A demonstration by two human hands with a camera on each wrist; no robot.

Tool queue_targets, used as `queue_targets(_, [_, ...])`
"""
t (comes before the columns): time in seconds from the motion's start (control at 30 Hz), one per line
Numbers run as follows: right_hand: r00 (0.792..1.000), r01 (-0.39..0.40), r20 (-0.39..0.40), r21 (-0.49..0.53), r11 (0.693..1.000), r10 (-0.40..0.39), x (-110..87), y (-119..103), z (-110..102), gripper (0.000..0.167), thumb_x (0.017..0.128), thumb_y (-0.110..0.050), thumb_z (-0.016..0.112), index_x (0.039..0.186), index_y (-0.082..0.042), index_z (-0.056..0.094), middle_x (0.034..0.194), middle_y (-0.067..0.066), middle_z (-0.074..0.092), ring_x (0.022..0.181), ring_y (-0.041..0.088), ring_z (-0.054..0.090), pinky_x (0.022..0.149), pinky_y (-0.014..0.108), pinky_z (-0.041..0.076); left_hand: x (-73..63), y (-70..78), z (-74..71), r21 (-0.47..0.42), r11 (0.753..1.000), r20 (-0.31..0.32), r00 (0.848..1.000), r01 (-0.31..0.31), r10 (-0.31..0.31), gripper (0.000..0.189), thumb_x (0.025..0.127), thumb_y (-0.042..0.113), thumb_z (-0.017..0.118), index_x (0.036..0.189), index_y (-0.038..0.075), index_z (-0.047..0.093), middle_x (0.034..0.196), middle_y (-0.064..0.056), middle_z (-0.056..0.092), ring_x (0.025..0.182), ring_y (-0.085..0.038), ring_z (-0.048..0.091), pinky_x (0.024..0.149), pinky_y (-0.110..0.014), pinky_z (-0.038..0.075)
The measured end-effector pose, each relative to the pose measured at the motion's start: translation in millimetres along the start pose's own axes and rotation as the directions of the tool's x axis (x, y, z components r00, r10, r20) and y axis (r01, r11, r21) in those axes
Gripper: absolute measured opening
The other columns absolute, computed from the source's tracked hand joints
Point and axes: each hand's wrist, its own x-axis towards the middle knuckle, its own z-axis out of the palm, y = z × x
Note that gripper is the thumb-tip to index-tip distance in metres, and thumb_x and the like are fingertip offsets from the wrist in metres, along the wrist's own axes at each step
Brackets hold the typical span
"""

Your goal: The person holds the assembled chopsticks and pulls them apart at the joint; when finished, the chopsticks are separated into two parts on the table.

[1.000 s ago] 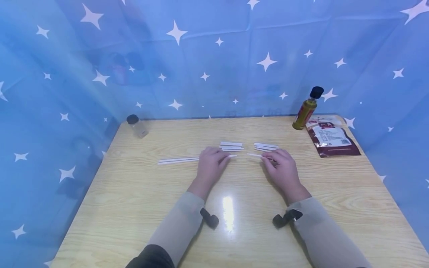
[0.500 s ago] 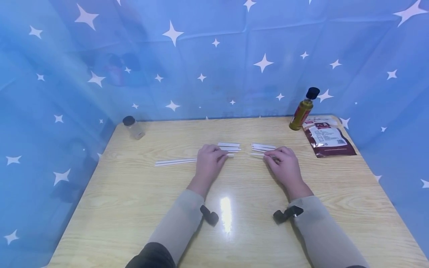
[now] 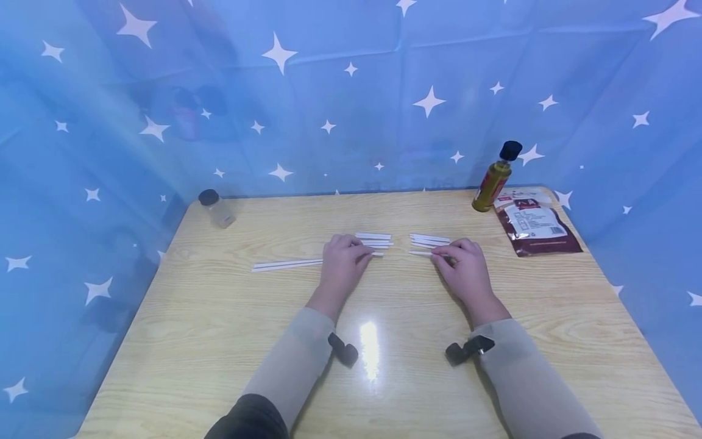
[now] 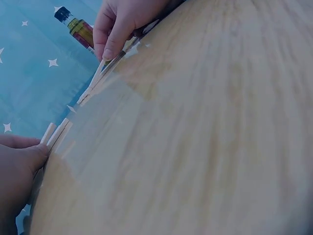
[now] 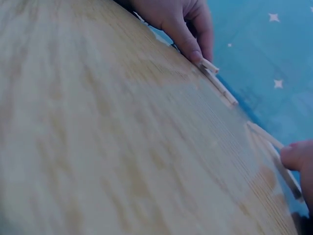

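Pinching white sticks (image 3: pixel 420 253) palms-down: left hand (image 3: pixel 342 263), right hand (image 3: pixel 466 268).

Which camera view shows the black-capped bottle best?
The head view: the bottle appears whole there, from cap to base, with nothing in front of it. The left wrist view shows its cap and upper body, the lower part partly hidden behind the right hand. The right wrist view does not show it.
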Motion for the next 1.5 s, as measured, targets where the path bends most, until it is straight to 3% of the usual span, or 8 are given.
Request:
queue_targets(0.7, [0.999,-0.037,0.014,-0.008,0.999,0.037,1.1,-3.6,1.5,0.008,0.094,-0.008,0.083,0.102,-0.008,0.084,0.100,0.014,0.063,0.095,0.034,0.055,0.085,0.047,0.041,2.0,-2.7,2.7,0.016,1.000,-0.054,0.998,-0.014,0.015,0.013,0.095,0.029,0.084,0.108,0.028,0.085,0.107,0.003,0.069,0.102,-0.019,0.057,0.087,-0.040,0.045])
queue_targets(1.13, [0.996,-0.075,0.040,-0.023,0.997,0.076,2.4,-8.5,-2.0,0.010,0.097,-0.011,0.079,0.106,-0.008,0.083,0.101,0.013,0.062,0.095,0.032,0.056,0.084,0.046,0.041,4.4,-3.1,2.2,-0.015,0.999,-0.017,0.999,0.048,-0.048,0.015,0.097,0.031,0.082,0.112,0.026,0.083,0.111,0.005,0.068,0.106,-0.017,0.056,0.091,-0.040,0.044])
queue_targets(1.27, [0.993,-0.105,0.048,-0.011,0.994,0.105,2.2,-8.2,-2.2,0.011,0.099,-0.013,0.077,0.107,-0.007,0.081,0.100,0.011,0.061,0.095,0.030,0.055,0.084,0.044,0.041,2.7,-2.5,2.3,-0.045,0.998,-0.050,0.998,0.035,-0.038,0.015,0.096,0.028,0.083,0.110,0.023,0.083,0.110,0.004,0.068,0.106,-0.018,0.056,0.091,-0.040,0.043])
queue_targets(1.5, [0.990,-0.129,0.054,0.001,0.992,0.128,0.6,-7.7,-2.3,0.014,0.100,-0.017,0.075,0.109,-0.008,0.080,0.099,0.009,0.060,0.093,0.028,0.055,0.083,0.042,0.041,-3.4,-1.9,1.7,-0.170,0.985,-0.160,0.987,-0.010,-0.018,0.010,0.093,0.017,0.082,0.103,0.015,0.083,0.105,-0.001,0.068,0.102,-0.022,0.058,0.096,-0.045,0.045])
